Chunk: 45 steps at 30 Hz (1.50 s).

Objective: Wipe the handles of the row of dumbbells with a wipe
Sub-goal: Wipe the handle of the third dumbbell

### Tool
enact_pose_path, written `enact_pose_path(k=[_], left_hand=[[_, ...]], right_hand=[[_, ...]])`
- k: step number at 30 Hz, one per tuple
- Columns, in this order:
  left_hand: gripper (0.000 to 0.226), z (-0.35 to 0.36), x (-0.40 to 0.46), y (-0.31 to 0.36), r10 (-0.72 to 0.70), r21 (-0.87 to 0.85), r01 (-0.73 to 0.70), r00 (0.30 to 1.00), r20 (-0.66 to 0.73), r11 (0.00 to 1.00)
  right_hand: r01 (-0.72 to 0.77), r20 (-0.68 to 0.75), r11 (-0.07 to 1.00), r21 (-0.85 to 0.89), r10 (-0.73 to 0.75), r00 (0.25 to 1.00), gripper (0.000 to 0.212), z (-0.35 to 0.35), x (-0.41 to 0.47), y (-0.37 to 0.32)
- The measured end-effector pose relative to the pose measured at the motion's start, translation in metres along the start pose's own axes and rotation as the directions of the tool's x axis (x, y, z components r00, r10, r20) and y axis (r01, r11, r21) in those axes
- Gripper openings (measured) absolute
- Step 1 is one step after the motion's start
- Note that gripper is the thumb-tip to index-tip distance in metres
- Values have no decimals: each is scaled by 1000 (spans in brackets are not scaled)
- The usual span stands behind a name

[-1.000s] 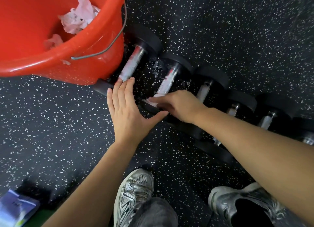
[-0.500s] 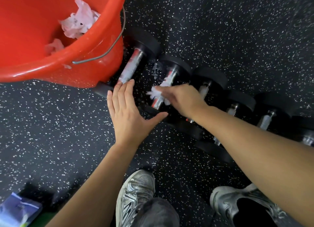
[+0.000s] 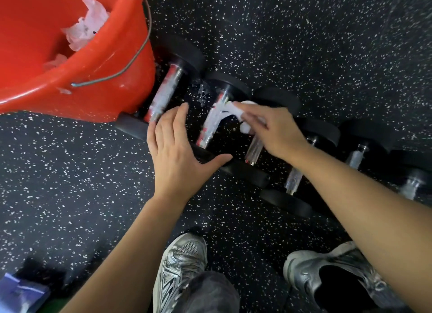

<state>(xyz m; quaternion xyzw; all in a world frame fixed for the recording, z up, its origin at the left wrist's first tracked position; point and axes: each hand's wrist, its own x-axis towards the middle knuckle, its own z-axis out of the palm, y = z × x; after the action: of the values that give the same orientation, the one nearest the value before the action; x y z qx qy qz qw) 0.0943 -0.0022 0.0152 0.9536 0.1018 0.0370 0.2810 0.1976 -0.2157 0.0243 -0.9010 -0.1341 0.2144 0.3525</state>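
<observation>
A row of black dumbbells with shiny metal handles lies on the speckled floor, running from the bucket toward the right. My right hand (image 3: 273, 130) grips a white wipe (image 3: 236, 112) near the far end of the second dumbbell's handle (image 3: 211, 125), between it and the third handle (image 3: 253, 149). My left hand (image 3: 174, 149) lies flat with fingers spread on the near black weights, between the first handle (image 3: 164, 92) and the second. More handles (image 3: 293, 179) continue to the right, partly hidden by my right forearm.
A red bucket (image 3: 98, 83) with a wire bail holds crumpled used wipes (image 3: 86, 32) at the upper left, touching the first dumbbell. My two grey sneakers (image 3: 180, 266) stand at the bottom. A blue packet (image 3: 21, 294) lies at the bottom left corner.
My right hand has slid the wipe from the near end of the second handle to its far end and slightly right. My left hand has stayed in place.
</observation>
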Motion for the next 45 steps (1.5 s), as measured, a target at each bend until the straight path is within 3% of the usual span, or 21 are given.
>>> enact_pose_path(k=[2,6,16,20,26,29,31,33,35,38,45], left_hand=[[124,4,0,10,29,-12,-28,1000,12,1000],[125,16,-7,28,98,-19,-97,992,78,995],[123,35,-23,39,118,29,-124,981,155,992],[123,36,-23,39,108,30,-114,983,145,993],[124,37,-23,38,106,37,-112,985,137,993],[124,36,-23,38,105,42,-112,984,141,993],[124,36,-23,38,105,45,-113,984,146,993],[123,37,-23,38,105,45,-113,984,146,993],[123,37,-23,38,105,42,-112,983,150,993],[123,36,-23,38,105,40,-112,983,151,993],[123,36,-23,37,110,23,-115,983,149,993]], right_hand=[[-43,-87,999,5,44,995,34,-19,-10,17],[-120,-124,991,-64,111,986,33,-37,-26,46],[-114,-155,973,-202,84,984,35,-16,-20,51],[-140,-154,985,-102,123,980,34,1,-29,56],[-39,118,991,-126,54,992,36,2,-50,57],[13,334,987,-163,43,942,41,-1,-55,49],[52,389,984,-173,20,921,43,-5,-53,45],[65,302,984,-165,-12,953,42,-10,-48,45],[18,71,991,-135,-8,997,39,-15,-40,50],[-75,-186,976,-203,37,982,36,-16,-27,52],[-35,13,972,-231,39,999,32,-1,-38,45]])
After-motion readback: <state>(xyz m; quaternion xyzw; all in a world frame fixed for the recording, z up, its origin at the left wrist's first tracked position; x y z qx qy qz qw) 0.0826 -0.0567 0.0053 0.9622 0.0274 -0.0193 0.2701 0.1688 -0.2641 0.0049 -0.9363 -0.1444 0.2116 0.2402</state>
